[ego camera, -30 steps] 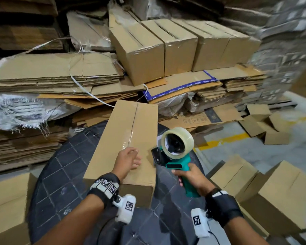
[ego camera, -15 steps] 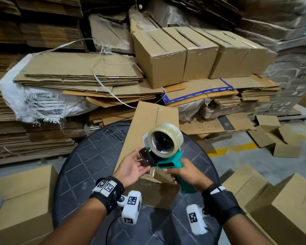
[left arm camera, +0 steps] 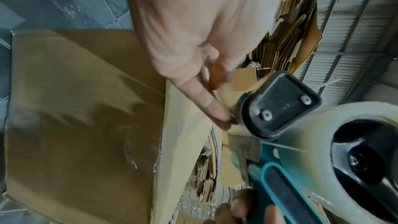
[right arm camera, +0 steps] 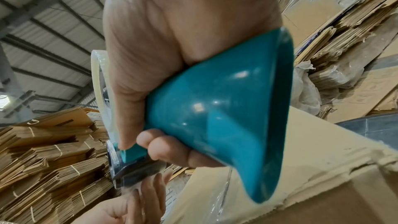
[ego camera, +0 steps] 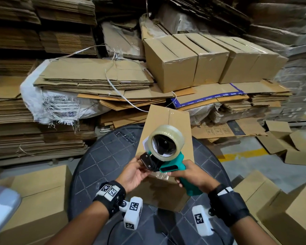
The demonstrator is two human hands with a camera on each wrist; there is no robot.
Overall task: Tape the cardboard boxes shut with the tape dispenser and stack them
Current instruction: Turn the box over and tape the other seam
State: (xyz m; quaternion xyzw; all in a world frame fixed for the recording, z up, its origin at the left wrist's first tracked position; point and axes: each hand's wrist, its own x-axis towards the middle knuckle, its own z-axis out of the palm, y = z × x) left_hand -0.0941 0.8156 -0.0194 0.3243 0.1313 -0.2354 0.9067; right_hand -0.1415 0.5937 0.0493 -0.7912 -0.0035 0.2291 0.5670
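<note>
From the head view, the tape dispenser (ego camera: pixel 166 156) is held above the near end of a cardboard box (ego camera: pixel 166 138) lying on the dark round surface (ego camera: pixel 102 165). The box looks light and stiff but easy to dent – better taken by its edges.

In the left wrist view, the left hand (left arm camera: pixel 193 40) has fingers nearly straight, the tips at the dispenser's black front; whether they pinch the tape end I cannot tell.

In the right wrist view, the right hand (right arm camera: pixel 172 57) is wrapped firmly around the smooth teal handle – probably slippery.
</note>
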